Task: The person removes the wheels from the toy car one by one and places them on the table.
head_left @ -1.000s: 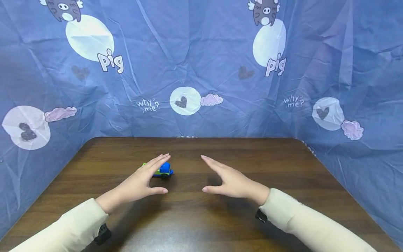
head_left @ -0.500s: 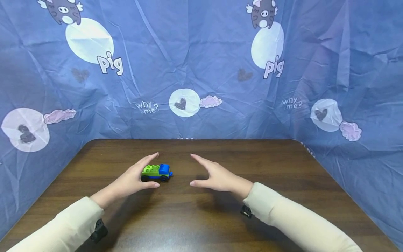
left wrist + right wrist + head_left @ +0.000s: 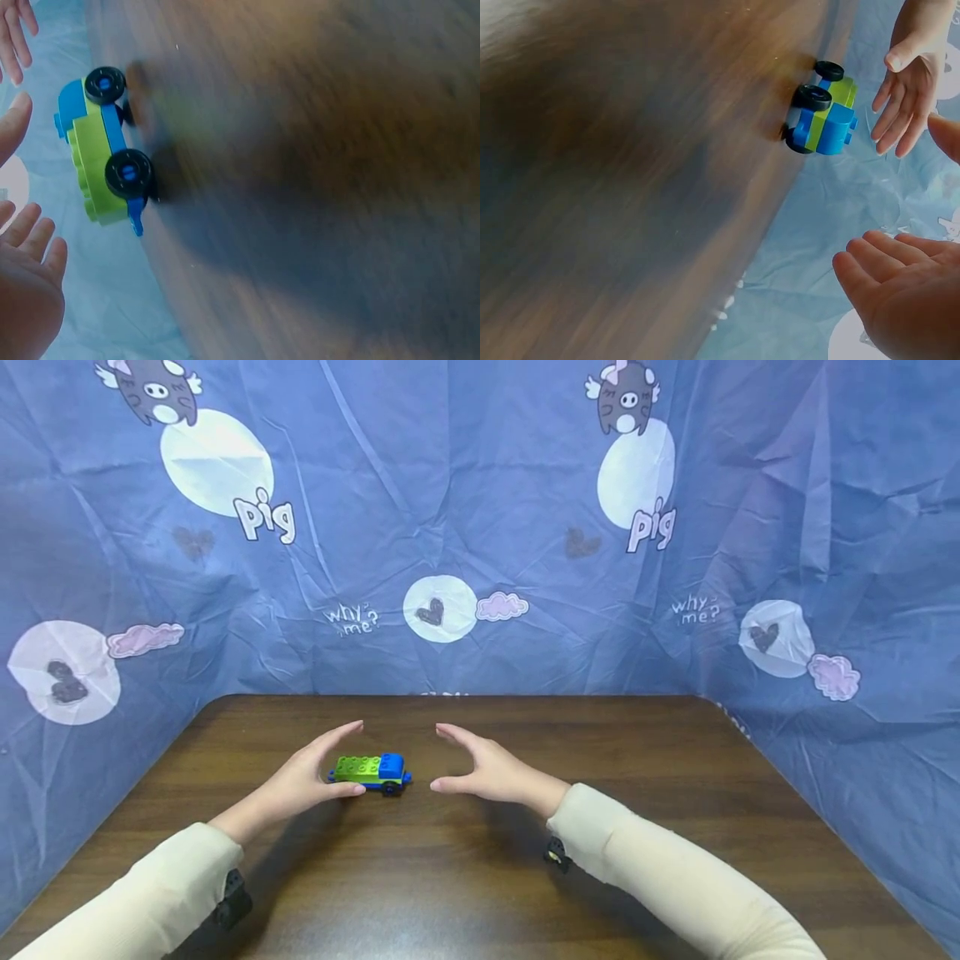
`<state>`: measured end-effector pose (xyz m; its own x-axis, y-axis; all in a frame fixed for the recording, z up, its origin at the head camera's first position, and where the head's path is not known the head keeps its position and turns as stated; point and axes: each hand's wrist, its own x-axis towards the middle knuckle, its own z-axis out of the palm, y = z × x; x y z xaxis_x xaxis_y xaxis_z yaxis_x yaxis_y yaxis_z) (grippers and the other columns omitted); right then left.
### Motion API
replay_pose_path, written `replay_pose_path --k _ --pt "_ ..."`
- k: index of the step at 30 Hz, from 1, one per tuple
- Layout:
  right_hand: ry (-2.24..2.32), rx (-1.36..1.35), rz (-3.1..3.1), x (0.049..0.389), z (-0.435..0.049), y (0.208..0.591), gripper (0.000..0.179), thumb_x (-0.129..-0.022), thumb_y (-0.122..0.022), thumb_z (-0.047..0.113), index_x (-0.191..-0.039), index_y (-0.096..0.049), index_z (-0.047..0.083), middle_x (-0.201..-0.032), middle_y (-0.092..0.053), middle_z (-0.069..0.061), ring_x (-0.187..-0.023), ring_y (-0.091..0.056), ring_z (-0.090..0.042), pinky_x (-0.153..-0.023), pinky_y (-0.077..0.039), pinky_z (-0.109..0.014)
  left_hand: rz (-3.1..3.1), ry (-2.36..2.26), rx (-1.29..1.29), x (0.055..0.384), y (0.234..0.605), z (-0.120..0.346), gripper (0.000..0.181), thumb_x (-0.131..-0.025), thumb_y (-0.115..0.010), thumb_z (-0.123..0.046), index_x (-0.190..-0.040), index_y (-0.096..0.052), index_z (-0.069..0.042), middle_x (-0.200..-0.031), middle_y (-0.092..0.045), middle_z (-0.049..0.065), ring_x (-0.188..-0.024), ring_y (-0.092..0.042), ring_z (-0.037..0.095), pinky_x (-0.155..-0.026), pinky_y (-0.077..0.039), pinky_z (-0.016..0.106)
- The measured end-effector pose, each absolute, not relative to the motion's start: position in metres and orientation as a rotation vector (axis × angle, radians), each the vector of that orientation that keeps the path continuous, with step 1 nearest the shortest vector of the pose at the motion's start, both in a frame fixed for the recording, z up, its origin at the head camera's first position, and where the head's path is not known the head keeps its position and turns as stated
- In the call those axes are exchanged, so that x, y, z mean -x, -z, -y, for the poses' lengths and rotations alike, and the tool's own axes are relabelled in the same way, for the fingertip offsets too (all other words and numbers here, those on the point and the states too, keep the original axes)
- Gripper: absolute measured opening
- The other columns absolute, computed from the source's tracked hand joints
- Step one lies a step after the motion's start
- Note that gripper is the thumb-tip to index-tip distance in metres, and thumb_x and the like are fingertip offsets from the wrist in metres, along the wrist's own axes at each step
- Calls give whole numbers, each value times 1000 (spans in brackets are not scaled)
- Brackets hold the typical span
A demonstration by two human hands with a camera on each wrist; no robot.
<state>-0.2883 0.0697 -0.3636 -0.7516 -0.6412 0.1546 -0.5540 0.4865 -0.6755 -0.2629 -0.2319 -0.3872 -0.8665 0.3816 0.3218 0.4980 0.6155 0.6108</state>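
Observation:
A toy car built of green and blue blocks stands on its black wheels on the wooden table, its blue front facing right. My left hand is at the car's rear, thumb on the near side and fingers on the far side, spread apart; whether it touches the car cannot be told. Off the car's front end, my right hand is held with thumb and fingers apart, nothing between them. The left wrist view shows the car from the side, apart from the left palm. In the right wrist view its blue front shows.
The brown wooden table ends at a far edge against a blue printed cloth, which also hangs along both sides. Black wrist cameras sit under both pale sleeves.
Both hands have moved left, the right one further, and it is closer to the car's front. The car, partly hidden behind the left hand before, is now more fully visible and stands in place.

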Motion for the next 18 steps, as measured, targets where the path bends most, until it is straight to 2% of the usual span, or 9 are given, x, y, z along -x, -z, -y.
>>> replay_pose_path --k 6,12,18 --pt "1226 1004 -2526 299 -53 367 80 -84 -74 24 -149 -32 3 -153 -39 -13 -141 -37 -25 -115 -31 -41 2680 1245 685 267 389 239 83 -80 -80 -17 -146 -34 0 -147 -41 25 -136 -35 45 -107 -29 61" --pt "1248 963 -2492 309 -35 376 77 -85 -74 23 -148 -34 1 -151 -40 -15 -140 -39 -27 -114 -32 -41 2730 1257 665 272 393 245 68 -82 -77 -14 -139 -44 3 -135 -54 26 -129 -46 44 -101 -39 59" --pt "1275 879 -2448 315 -19 383 74 -85 -74 23 -146 -37 2 -149 -44 -16 -138 -41 -28 -113 -34 -43 2798 1259 603 277 397 249 60 -84 -76 -17 -134 -51 4 -137 -54 24 -129 -46 43 -106 -36 57"
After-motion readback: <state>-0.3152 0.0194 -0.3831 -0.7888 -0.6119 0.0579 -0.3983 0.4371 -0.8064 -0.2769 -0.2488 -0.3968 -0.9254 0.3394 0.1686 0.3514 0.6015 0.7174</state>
